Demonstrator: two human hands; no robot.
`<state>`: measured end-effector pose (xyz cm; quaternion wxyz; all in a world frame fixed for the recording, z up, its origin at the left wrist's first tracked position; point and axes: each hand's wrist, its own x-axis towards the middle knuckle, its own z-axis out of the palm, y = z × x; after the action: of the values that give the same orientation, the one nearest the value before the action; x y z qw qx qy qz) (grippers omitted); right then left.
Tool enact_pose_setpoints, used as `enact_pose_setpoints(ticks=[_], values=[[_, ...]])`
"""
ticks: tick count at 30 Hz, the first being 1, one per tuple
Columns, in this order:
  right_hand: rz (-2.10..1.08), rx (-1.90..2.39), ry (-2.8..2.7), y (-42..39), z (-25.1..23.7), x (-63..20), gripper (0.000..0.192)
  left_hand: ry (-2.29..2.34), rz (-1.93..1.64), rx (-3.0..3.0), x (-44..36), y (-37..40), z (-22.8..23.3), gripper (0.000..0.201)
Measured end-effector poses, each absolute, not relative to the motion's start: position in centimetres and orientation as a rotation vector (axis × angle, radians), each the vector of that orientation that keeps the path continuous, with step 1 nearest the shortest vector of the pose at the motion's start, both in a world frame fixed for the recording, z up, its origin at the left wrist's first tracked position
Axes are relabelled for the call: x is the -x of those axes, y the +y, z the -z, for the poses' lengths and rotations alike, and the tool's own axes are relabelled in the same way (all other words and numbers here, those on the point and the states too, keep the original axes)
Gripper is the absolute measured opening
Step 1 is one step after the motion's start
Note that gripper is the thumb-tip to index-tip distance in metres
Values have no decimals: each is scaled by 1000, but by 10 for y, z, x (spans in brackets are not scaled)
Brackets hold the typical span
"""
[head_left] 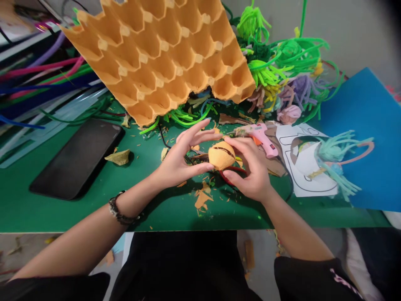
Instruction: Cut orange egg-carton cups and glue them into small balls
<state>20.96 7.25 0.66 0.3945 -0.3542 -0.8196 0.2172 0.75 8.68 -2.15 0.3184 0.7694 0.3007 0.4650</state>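
Note:
A rounded, ball-like piece of orange egg-carton pulp (pixel 221 156) is between my two hands above the green table. A dark, uneven gap runs across its upper side. My left hand (pixel 184 156) has its thumb at the piece's lower left edge and its fingers stretched over the top. My right hand (pixel 252 167) curls around the right side, index finger on top and thumb below. Behind my right hand lies a pink hot glue gun (pixel 263 138). Orange scraps (pixel 203 198) are scattered below the piece. Something with red handles, partly hidden, lies beneath my hands.
A large orange egg tray (pixel 163 54) leans at the back, its near edge torn. Bundles of pipe cleaners (pixel 275 62) pile up behind it. A black phone (pixel 77 159) lies left, near a torn carton bit (pixel 119 157). A blue sheet (pixel 369 146) and cut-out paper (pixel 300 167) are right.

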Motion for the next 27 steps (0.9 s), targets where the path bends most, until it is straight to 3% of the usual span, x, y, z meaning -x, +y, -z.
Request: enact_pose_setpoints(ticks=[3, 10, 18, 27], values=[[-645, 896, -1966, 73, -3, -210, 43, 891, -1309, -1991, -8, 89, 24, 70], [-752, 960, -1850, 73, 3, -211, 31, 1060, -1325, -2057, -11, 85, 16, 19], [-785, 926, -1863, 73, 1, -210, 35, 925, -1301, -2178, -11, 86, 14, 39], [-919, 924, -1854, 72, 3, -210, 41, 848, -1396, -2256, -10, 85, 16, 44]])
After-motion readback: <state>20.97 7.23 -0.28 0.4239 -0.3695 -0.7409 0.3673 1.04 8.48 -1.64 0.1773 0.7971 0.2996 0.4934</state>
